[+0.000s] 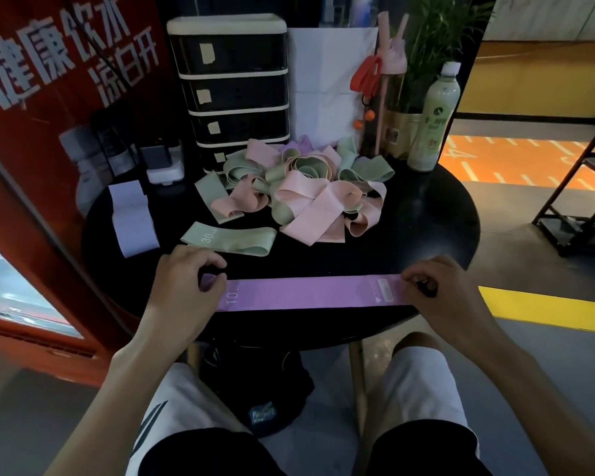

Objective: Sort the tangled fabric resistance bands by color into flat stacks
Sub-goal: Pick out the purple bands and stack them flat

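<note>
A purple band [306,292] lies stretched flat along the near edge of the round black table [426,214]. My left hand [182,280] pinches its left end and my right hand [437,286] pinches its right end. Behind it a green band [231,238] marked 30 lies flat by itself. At the far left lies a flat pale lilac band [133,218]. A tangled heap of pink, green and purple bands [306,187] fills the middle of the table.
A black drawer unit [231,84] stands at the back of the table, with a bottle [433,121], a pink flask [390,80] and a potted plant [423,63] to its right. A red machine [49,132] stands close on the left. A metal rack [584,187] is at the right.
</note>
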`<state>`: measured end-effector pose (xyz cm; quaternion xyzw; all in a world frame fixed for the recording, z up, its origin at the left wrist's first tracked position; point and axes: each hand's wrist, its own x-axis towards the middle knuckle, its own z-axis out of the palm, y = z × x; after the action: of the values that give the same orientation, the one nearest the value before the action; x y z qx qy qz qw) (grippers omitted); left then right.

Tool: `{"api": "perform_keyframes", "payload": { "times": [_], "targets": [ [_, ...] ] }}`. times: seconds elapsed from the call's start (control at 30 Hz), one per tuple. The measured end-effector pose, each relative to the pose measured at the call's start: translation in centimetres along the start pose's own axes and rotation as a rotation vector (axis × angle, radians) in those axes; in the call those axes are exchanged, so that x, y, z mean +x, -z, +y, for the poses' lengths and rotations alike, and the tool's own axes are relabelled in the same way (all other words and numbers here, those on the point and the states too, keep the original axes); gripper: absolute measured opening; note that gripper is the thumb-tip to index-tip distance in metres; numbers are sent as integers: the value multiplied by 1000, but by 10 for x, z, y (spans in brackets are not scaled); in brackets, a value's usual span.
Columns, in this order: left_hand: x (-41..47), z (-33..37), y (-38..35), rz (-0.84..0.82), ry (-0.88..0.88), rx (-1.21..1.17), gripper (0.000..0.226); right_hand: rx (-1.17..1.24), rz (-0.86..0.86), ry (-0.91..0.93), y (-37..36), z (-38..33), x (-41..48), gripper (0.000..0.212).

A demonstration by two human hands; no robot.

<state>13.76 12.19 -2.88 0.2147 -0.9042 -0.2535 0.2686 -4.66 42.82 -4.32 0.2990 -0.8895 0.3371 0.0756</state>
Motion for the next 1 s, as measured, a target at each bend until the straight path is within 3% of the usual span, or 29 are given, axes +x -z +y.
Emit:
{"api": "perform_keyframes", "payload": {
  "times": [0.1,0.27,0.5,0.6,0.7,1.0],
  "targets": [
    [2,13,-5,-15,-113,64,13,-19,-13,15,1,0,1,8],
    [1,23,-15,-195,-159,208,36,-41,-66,19,4,-1,2,13],
    [14,39,-12,-149,-193,163,4,3,-50,18,6,-14,19,8],
    [38,53,-17,-84,-242,72,16,13,-39,40,4,-24,43,6],
    [78,62,-27,-61,-236,15,14,21,-71,80,3,-40,73,10],
    [158,56,-70,-83,-90,-39,40,105,-51,182,-19,-94,193,17]
  ]
}}
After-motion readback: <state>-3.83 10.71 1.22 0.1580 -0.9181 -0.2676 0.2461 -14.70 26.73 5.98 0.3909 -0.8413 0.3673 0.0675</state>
